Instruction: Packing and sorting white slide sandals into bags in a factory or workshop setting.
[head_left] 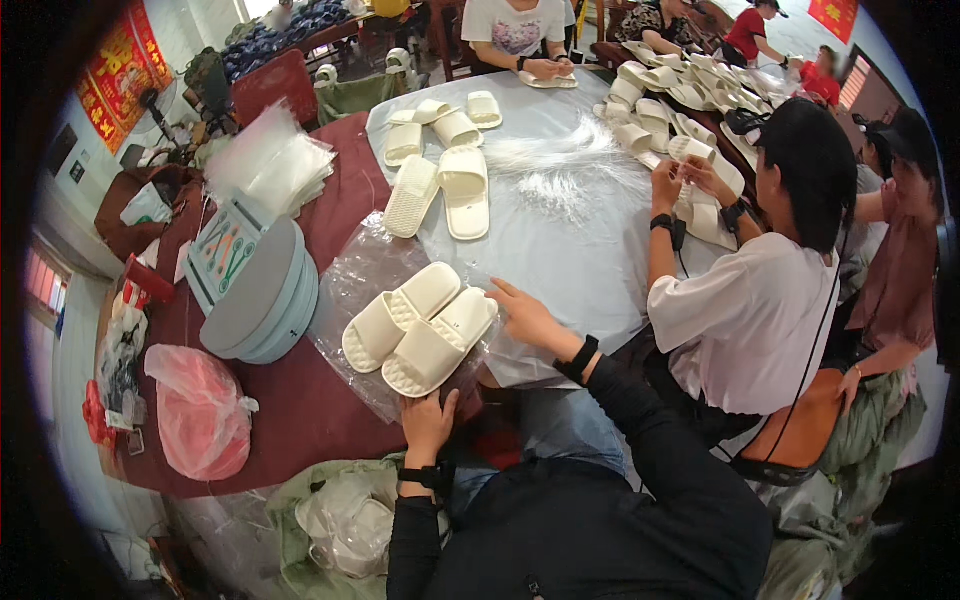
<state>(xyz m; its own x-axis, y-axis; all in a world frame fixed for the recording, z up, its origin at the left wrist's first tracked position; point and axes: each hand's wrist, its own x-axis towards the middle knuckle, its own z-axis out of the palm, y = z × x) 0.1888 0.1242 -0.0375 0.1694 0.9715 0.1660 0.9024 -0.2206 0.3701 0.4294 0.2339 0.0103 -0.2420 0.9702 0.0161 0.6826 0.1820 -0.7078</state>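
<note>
Crowded table (560, 240), left hand (428, 420) gripping 2 cream slippers (420, 325) at near edge, right hand (525, 315) open on clear bag (365, 275)

The worktop (330, 190) wears a dark red cloth on its left part and a pale grey sheet on the right. On the red cloth lie a stack of clear plastic bags (272, 160), a stack of round grey lids (262, 295) and a pink plastic bag (200, 410). On the grey sheet lie cream foam slippers (440, 190), a bundle of white plastic ties (560, 165) and a crumpled clear plastic sheet (355, 275).
</note>
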